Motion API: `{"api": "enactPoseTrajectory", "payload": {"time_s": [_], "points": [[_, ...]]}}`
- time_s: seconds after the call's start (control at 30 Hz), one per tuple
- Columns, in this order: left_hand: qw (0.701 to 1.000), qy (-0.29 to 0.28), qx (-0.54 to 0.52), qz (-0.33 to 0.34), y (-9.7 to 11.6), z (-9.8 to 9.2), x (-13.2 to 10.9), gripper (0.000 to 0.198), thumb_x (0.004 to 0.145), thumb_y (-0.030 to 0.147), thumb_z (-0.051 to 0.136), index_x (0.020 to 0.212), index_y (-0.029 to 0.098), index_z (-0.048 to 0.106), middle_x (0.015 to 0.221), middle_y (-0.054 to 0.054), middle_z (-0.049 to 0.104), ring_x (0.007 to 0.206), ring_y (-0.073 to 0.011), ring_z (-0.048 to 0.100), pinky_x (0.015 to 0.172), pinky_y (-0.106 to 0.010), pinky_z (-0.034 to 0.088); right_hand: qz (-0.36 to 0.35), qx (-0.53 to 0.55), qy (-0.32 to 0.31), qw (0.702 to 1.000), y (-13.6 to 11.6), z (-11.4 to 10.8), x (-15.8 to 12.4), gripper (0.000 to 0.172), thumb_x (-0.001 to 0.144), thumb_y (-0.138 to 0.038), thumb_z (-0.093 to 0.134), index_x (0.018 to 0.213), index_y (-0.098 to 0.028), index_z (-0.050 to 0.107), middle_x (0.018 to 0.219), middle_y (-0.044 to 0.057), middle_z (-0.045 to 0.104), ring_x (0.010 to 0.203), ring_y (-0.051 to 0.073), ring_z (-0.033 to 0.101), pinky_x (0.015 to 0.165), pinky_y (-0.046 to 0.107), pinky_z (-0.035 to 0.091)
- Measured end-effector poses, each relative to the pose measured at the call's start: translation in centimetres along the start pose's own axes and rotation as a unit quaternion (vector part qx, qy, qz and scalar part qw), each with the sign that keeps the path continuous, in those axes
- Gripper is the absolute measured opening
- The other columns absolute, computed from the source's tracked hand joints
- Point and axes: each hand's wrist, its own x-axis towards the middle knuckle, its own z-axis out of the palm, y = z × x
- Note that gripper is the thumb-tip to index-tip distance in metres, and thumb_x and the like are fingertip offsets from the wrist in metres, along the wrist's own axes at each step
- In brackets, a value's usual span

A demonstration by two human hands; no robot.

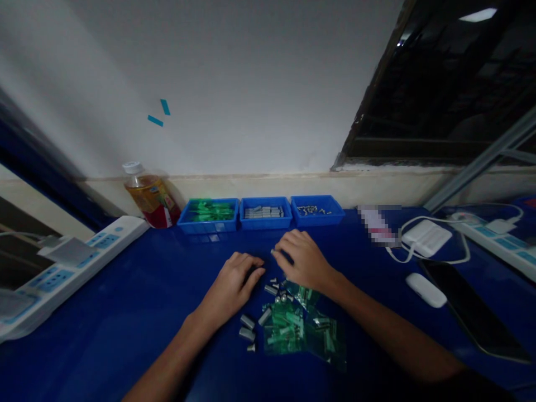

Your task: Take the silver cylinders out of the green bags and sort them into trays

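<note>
My right hand (305, 260) is raised above the blue table, thumb and index finger pinched on a small metal piece (273, 252) too small to name surely. To its left, my left hand (237, 283) rests low with curled fingers; thumb tip and index tip stand slightly apart, and nothing shows between them. Between and below the hands lie loose metal sleeves (247, 334) and short screws (251, 348). Clear bags with green plastic plugs (287, 332) lie just in front, one partly under my right wrist. Another bag (326, 335) lies beside them.
Along the wall stand three blue bins, holding green plugs (211, 210), metal sleeves (263, 212) and screws (312, 210). A drink bottle (151, 195) and a power strip (100, 245) are at left. At right lie a phone (473, 307), a white case (426, 290) and a charger (427, 237) with cables.
</note>
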Motion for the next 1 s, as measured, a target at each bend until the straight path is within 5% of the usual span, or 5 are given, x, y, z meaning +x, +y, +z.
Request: {"api": "enactPoseTrajectory", "payload": {"time_s": [0.13, 0.27, 0.43, 0.63, 1.0], "points": [[0.994, -0.060, 0.083, 0.033, 0.1, 0.6, 0.0, 0.027, 0.095, 0.024, 0.041, 0.115, 0.026, 0.058, 0.107, -0.005, 0.062, 0.098, -0.0222, 0.052, 0.082, -0.037, 0.038, 0.160, -0.096, 0.113, 0.976, 6.3, -1.1, 1.8, 0.021, 0.089, -0.030, 0.049, 0.078, -0.018, 0.061, 0.083, 0.008, 0.061, 0.086, 0.024, 0.050, 0.077, 0.035, 0.034], [0.988, -0.082, 0.118, 0.054, 0.3, 0.6, 0.2, 0.023, 0.094, 0.023, 0.042, 0.105, 0.024, 0.062, 0.106, -0.005, 0.061, 0.095, -0.0213, 0.051, 0.081, -0.037, 0.036, 0.235, -0.135, 0.125, 0.955, 9.6, -1.0, 2.9, 0.025, 0.087, -0.037, 0.051, 0.081, -0.018, 0.065, 0.088, 0.011, 0.062, 0.091, 0.028, 0.048, 0.076, 0.039, 0.035], [0.988, -0.080, 0.123, 0.048, 0.6, 0.2, 0.2, 0.023, 0.095, 0.027, 0.041, 0.105, 0.023, 0.061, 0.104, -0.006, 0.062, 0.094, -0.0214, 0.052, 0.080, -0.036, 0.036, 0.179, -0.084, 0.122, 0.973, 6.2, -0.5, 1.4, 0.025, 0.089, -0.038, 0.050, 0.099, -0.019, 0.064, 0.099, 0.010, 0.062, 0.103, 0.030, 0.045, 0.083, 0.042, 0.033], [0.987, -0.109, 0.083, 0.088, 1.5, -0.3, 1.3, 0.029, 0.091, 0.023, 0.050, 0.119, 0.027, 0.055, 0.108, -0.005, 0.060, 0.101, -0.0212, 0.054, 0.090, -0.037, 0.038, 0.102, -0.004, 0.080, 0.992, 1.4, -0.1, -2.1, 0.012, 0.088, -0.028, 0.052, 0.087, -0.021, 0.062, 0.093, 0.006, 0.063, 0.104, 0.026, 0.047, 0.086, 0.040, 0.033], [0.976, -0.169, 0.058, 0.124, 1.5, 1.0, 4.0, 0.010, 0.081, 0.012, 0.057, 0.085, 0.019, 0.063, 0.086, -0.003, 0.061, 0.076, -0.0157, 0.059, 0.068, -0.024, 0.043, 0.082, 0.053, 0.066, 0.993, -0.1, 0.7, -3.5, 0.008, 0.086, -0.021, 0.053, 0.081, -0.020, 0.059, 0.088, 0.005, 0.063, 0.099, 0.024, 0.049, 0.083, 0.038, 0.035]]}}
